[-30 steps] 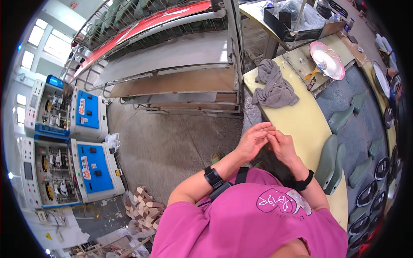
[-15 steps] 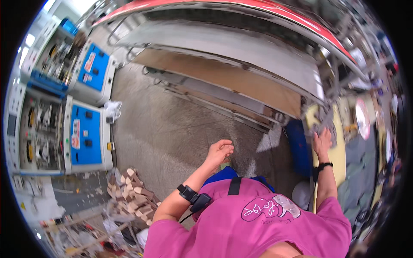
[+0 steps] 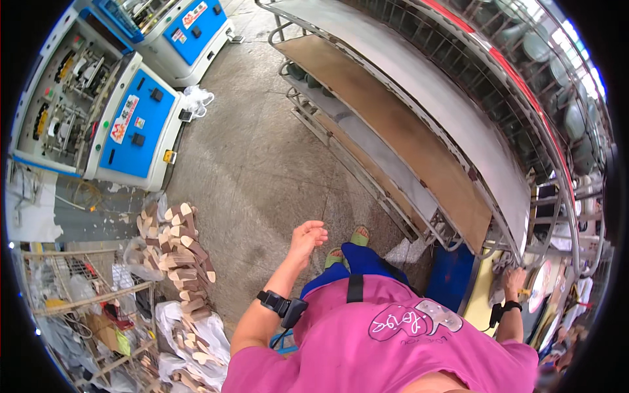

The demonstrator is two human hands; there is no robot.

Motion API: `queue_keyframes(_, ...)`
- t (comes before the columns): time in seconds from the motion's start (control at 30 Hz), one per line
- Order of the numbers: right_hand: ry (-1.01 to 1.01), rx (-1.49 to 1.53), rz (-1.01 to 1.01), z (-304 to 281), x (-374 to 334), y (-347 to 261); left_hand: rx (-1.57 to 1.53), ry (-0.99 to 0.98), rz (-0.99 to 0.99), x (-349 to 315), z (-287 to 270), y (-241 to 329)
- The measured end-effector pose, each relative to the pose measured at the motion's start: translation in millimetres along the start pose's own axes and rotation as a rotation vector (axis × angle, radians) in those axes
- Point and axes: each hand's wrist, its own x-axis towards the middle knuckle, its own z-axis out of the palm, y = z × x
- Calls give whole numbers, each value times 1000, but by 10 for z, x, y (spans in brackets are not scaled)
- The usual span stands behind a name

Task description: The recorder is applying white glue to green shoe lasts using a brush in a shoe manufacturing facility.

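My left hand [image 3: 306,241] hangs in the air over the concrete floor, in front of my pink shirt. Its fingers are loosely bent and nothing shows in them. Off to the right, my right hand [image 3: 514,281] is closed on a crumpled grey cloth [image 3: 503,263] at the yellow tabletop [image 3: 483,283]. Part of the cloth is hidden by the fingers.
A tiered rack with brown and grey shelves [image 3: 393,128] runs across the right side, beside a blue panel [image 3: 450,276]. Blue-and-white machines [image 3: 141,124] stand at the left. Wooden pieces [image 3: 187,252] are heaped near a cluttered wire rack [image 3: 98,298].
My view has turned, so the rack and machines sit differently in it. My right hand's fingers have drawn in at the grey cloth. The left hand stays raised and empty.
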Motion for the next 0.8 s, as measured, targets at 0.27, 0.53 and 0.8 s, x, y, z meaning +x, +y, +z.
queue_keyframes(0.27, -492, 1285, -37, -402, -321, -651, -23, -91, 20, 874, 259, 256)
queue_keyframes(0.53, -865, 895, -210, -930, -420, -1347, 101, -230, -16, 1969, 186, 1054)
queue_keyframes(0.8, -581, 1087, -489, -2009, -332, -4439, 401, -288, 175, 3181, -384, 1659)
